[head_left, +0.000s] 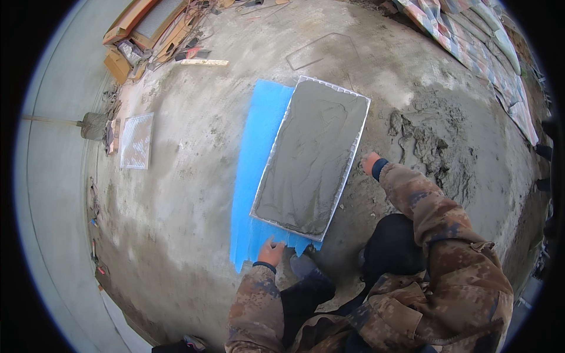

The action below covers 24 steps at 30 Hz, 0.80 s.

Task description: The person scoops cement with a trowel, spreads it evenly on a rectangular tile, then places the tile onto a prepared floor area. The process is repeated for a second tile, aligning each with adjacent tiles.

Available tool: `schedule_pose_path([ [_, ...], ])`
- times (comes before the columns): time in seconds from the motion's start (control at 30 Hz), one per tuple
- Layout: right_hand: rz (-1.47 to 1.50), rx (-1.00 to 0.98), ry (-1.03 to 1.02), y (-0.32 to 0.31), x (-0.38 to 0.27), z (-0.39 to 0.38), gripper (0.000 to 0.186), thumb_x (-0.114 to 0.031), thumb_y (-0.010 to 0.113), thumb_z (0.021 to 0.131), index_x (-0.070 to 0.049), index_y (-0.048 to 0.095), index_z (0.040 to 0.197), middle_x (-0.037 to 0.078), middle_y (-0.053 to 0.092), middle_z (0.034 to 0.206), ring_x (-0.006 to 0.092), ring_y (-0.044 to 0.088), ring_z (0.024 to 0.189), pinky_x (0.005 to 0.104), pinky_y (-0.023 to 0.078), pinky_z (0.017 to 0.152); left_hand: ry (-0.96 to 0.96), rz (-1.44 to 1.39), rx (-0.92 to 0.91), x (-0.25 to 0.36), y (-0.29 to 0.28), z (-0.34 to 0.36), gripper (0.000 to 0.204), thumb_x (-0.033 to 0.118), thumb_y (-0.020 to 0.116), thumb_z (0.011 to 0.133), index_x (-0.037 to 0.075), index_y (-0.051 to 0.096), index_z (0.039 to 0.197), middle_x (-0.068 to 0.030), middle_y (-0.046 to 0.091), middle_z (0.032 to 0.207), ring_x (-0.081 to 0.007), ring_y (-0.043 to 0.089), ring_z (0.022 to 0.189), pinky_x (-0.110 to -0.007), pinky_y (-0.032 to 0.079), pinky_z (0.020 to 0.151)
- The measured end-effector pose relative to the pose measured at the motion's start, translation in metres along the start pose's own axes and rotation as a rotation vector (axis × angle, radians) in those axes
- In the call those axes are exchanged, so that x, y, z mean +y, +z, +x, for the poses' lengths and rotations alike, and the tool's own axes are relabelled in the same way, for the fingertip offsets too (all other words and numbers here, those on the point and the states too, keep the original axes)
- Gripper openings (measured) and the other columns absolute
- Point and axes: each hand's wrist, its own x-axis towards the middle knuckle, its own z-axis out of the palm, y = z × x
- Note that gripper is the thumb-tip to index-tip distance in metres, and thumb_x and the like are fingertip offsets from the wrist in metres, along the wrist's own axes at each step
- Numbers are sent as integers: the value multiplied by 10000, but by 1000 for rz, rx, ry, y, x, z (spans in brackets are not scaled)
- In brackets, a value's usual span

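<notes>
A shallow rectangular mould with a white ridged rim [355, 145] is filled with wet grey cement [315, 156], its surface smeared and uneven. Under it, a blue plastic sheet [250, 170] sticks out along the left side and at the near end, where its edge is ragged. My left hand [271, 253] is over the sheet's near edge, below the mould's near left corner, with thumb and forefinger apart. Beside the mould's right side, my right hand [370, 163] has its fingers curled; what they hold, if anything, is hidden.
Wet cement [432, 141] is spread on the floor at right. A translucent panel [137, 141] lies at left, near a shovel [93, 125] by the wall. Wood scraps [170, 35] lie far left, a striped tarp [471, 53] far right. My boot [303, 266] stands near the mould.
</notes>
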Motion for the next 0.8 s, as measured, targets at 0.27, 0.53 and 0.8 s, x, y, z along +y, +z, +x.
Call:
schedule_pose_path([
  [0.27, -315, -91, 14, -21, 4, 21, 196, -204, 602, 831, -126, 780, 856, 103, 746, 928, 290, 702, 909, 418, 550, 736, -229, -570, 81, -66, 46, 62, 681, 323, 666, 915, -82, 451, 1418, -171, 669, 1110, -238, 649, 942, -364, 527, 754],
  [0.53, -552, -89, 0, -46, -13, 33, 238, -218, 568, 867, -72, 756, 862, 136, 736, 906, 313, 701, 893, 439, 546, 744, -262, -854, 136, -78, 67, 94, 595, 265, 602, 966, -12, 413, 1457, -144, 654, 1100, -241, 632, 939, -370, 515, 661],
  [0.8, -497, -150, 84, -12, -42, 12, 192, -207, 604, 861, -111, 770, 876, 104, 742, 933, 285, 698, 953, 416, 552, 740, -371, -1150, 115, -99, 63, 125, 390, 232, 505, 1012, 19, 484, 1338, -164, 586, 1149, -274, 583, 985, -407, 488, 684],
])
